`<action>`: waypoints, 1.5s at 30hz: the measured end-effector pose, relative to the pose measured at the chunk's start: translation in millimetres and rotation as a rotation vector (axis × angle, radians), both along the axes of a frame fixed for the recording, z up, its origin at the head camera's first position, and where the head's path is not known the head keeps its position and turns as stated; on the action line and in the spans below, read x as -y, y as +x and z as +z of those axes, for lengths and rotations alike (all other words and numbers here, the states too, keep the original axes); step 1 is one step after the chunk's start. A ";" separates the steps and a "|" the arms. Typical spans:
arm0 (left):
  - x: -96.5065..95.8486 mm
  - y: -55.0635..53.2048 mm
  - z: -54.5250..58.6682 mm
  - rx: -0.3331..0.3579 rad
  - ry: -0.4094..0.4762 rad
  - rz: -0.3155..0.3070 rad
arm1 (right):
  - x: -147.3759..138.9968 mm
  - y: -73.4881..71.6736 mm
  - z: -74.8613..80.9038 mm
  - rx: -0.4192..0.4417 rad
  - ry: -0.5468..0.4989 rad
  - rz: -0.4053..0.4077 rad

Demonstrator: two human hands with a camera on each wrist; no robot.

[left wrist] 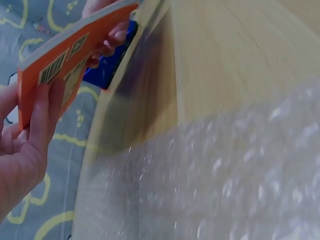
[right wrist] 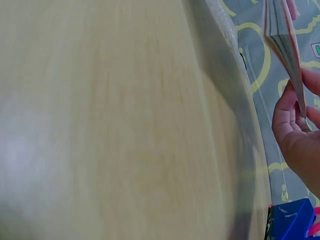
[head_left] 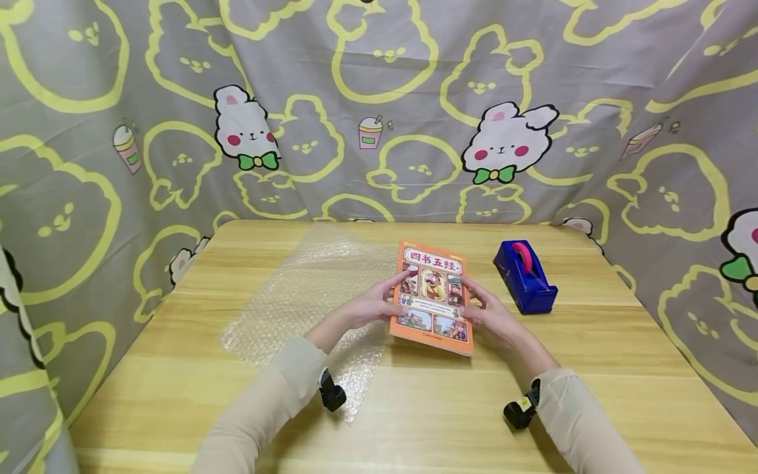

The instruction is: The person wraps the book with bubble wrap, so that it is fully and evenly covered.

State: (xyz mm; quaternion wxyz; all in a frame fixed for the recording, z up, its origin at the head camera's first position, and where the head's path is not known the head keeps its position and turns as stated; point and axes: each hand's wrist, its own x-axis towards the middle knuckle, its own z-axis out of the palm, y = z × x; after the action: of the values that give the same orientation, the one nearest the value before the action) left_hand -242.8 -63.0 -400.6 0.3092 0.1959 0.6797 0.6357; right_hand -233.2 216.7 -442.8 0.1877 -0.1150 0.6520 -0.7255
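An orange book (head_left: 434, 299) with a cartoon cover is held up above the table, its front turned toward the head camera. My left hand (head_left: 368, 307) grips its left edge, thumb on the cover and fingers behind. On the opposite edge my right hand (head_left: 493, 315) holds it the same way. The left wrist view shows the orange back cover (left wrist: 37, 107) with a barcode, fingertips pressed on it. In the right wrist view the pages (right wrist: 284, 37) fan slightly apart at the edge, with the right hand (right wrist: 300, 140) pinching the book's side.
A sheet of clear bubble wrap (head_left: 296, 296) lies flat on the wooden table (head_left: 177, 395), left of the book and partly under the left forearm. A blue tape dispenser (head_left: 527, 280) with a pink roll stands to the right. Patterned curtain (head_left: 414, 79) surrounds the table's back and sides.
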 end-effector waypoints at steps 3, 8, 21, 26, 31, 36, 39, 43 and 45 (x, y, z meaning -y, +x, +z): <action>8.0 -0.3 -0.6 -0.017 -0.026 -0.011 | 6.2 1.4 4.7 -0.020 0.033 -0.001; 20.7 0.5 -3.2 -0.014 -0.043 -0.026 | 17.3 6.2 16.2 -0.017 0.062 -0.006; 57.2 4.5 -2.1 0.028 -0.036 -0.080 | 34.9 -1.6 16.8 -0.091 0.184 0.078; 70.1 6.6 -4.1 0.055 -0.019 -0.089 | 43.3 -2.6 15.8 -0.091 0.181 0.111; 82.0 8.3 -5.5 0.050 -0.022 -0.088 | 51.9 -5.0 14.6 -0.105 0.190 0.138; 93.9 10.6 -4.2 0.034 -0.028 -0.083 | 62.6 -8.2 14.8 -0.125 0.209 0.165; 101.1 11.9 -4.6 0.022 -0.032 -0.078 | 69.5 -9.8 16.0 -0.132 0.227 0.175; 110.5 14.5 -4.8 0.031 -0.018 -0.063 | 78.6 -12.0 17.5 -0.149 0.245 0.184; 114.9 16.0 -5.1 0.042 -0.010 -0.058 | 83.2 -13.4 17.9 -0.169 0.258 0.190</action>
State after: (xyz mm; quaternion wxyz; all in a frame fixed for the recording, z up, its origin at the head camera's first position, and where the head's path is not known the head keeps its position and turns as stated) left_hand -226.8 -177.9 -405.6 0.3426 0.2005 0.6702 0.6270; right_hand -246.6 133.5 -424.9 0.2131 -0.2119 0.7394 -0.6025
